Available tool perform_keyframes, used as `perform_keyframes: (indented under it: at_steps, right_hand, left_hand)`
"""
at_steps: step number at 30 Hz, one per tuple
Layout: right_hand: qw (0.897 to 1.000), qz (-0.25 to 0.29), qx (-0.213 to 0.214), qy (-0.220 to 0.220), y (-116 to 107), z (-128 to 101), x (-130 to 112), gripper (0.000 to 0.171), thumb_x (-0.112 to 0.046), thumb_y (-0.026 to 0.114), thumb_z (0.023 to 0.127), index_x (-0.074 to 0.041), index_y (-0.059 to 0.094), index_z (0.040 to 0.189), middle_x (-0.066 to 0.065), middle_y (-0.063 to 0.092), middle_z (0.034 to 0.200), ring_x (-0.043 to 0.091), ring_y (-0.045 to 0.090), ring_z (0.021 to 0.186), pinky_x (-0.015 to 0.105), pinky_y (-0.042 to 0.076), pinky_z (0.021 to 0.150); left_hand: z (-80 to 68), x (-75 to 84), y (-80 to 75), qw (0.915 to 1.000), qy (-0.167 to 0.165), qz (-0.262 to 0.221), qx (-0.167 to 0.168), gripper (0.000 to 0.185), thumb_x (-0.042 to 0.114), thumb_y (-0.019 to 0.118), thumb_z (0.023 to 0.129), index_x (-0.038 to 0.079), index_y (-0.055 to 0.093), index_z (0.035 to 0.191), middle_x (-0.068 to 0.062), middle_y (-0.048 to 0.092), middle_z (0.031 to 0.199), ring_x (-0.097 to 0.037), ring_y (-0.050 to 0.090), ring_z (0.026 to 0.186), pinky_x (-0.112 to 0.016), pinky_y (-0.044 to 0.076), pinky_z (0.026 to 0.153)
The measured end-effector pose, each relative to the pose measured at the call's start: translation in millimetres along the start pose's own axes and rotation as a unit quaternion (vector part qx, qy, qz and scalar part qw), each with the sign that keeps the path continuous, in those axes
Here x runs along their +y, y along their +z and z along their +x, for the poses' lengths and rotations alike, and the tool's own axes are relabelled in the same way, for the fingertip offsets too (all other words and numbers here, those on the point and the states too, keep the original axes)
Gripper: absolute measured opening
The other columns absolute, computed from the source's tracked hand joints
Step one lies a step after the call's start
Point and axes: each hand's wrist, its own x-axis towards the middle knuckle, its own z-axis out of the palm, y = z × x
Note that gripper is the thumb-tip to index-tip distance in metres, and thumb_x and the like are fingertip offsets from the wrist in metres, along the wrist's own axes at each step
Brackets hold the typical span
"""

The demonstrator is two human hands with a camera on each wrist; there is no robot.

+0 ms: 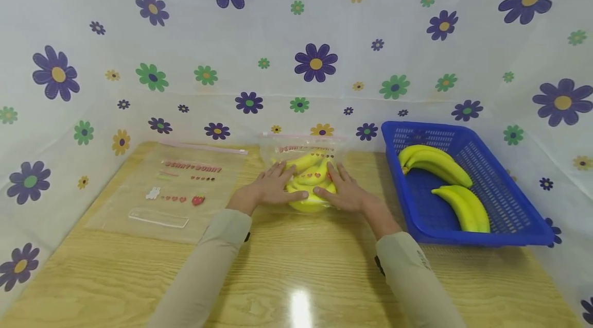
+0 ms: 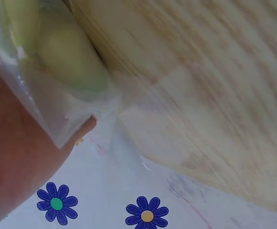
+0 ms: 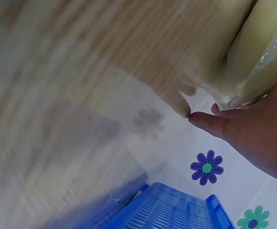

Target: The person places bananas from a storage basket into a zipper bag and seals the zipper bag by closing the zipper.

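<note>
A clear zip bag with pink lettering lies near the back of the table in the head view, and yellow bananas show through it. My left hand rests on the bag's left side, fingers spread and mostly straight. On its right side lies my right hand, also with extended fingers; the thumbs point toward each other over the bananas. The left wrist view shows the bag's corner against the left hand. In the right wrist view, the right hand is beside the bag's edge.
Another clear zip bag, flat, with a pink slider strip, lies on the left of the wooden table. To the right, a blue plastic basket holds banana bunches. A flower-print sheet stands behind and at both sides.
</note>
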Motion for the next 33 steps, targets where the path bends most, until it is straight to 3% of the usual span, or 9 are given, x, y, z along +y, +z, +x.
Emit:
perform_keyframes:
  at_steps: [4,10,15,20,24,33]
  right_hand:
    - [1.000,0.001,-0.003,-0.004,0,-3,2,0.099,-0.073,0.045,0.091,-0.022,-0.005,0.160,0.013,-0.012,0.166,0.049,0.010,0.147,0.069,0.020,0.112]
    - [1.000,0.008,-0.011,-0.005,-1,-10,7,0.110,-0.069,0.062,0.084,-0.025,-0.006,0.160,0.011,-0.015,0.165,0.044,0.009,0.149,0.064,0.022,0.114]
    - [1.000,0.022,-0.016,-0.015,-2,-11,8,0.118,-0.065,0.070,0.081,-0.024,-0.007,0.160,0.012,-0.015,0.165,0.042,0.006,0.150,0.060,0.019,0.117]
    - [0.999,0.027,-0.028,-0.013,-5,-15,11,0.118,-0.061,0.073,0.080,-0.020,-0.003,0.161,0.016,-0.011,0.165,0.041,0.005,0.151,0.059,0.018,0.118]
    - [0.999,0.027,-0.038,-0.003,-7,-17,10,0.116,-0.062,0.072,0.080,-0.018,0.001,0.161,0.018,-0.007,0.165,0.041,0.004,0.151,0.059,0.016,0.118]
    - [0.999,0.035,-0.027,0.006,-8,-20,9,0.115,-0.059,0.073,0.082,-0.016,0.002,0.161,0.019,-0.007,0.165,0.042,0.004,0.150,0.059,0.015,0.118]
  left_hand:
    - [-5.6,3.2,2.9,0.9999,-0.005,0.007,0.014,0.101,0.078,0.041,0.088,0.017,0.005,0.161,-0.018,-0.006,0.165,-0.036,-0.008,0.151,-0.062,0.005,0.119]
    - [-18.5,6.5,11.7,0.9974,-0.058,-0.016,0.039,0.113,0.080,0.045,0.085,0.017,-0.012,0.159,-0.021,-0.019,0.162,-0.047,-0.012,0.148,-0.073,0.008,0.112]
    - [-34.1,0.7,15.7,0.9954,-0.068,-0.061,0.029,0.120,0.073,0.053,0.087,0.007,-0.021,0.154,-0.022,-0.025,0.160,-0.046,-0.010,0.148,-0.063,0.011,0.117]
    - [-42.2,4.0,16.6,0.9937,-0.061,-0.095,0.005,0.122,0.070,0.056,0.087,0.006,-0.023,0.154,-0.028,-0.017,0.159,-0.043,-0.007,0.149,-0.057,0.011,0.119]
    - [-42.0,6.5,17.2,0.9952,-0.065,-0.073,0.003,0.119,0.072,0.053,0.087,0.008,-0.023,0.154,-0.027,-0.009,0.161,-0.042,-0.002,0.150,-0.055,0.009,0.120]
    - [-38.4,8.6,17.1,0.9961,-0.065,-0.058,0.007,0.120,0.074,0.051,0.087,0.009,-0.024,0.153,-0.027,-0.009,0.161,-0.040,-0.002,0.150,-0.052,0.008,0.121]
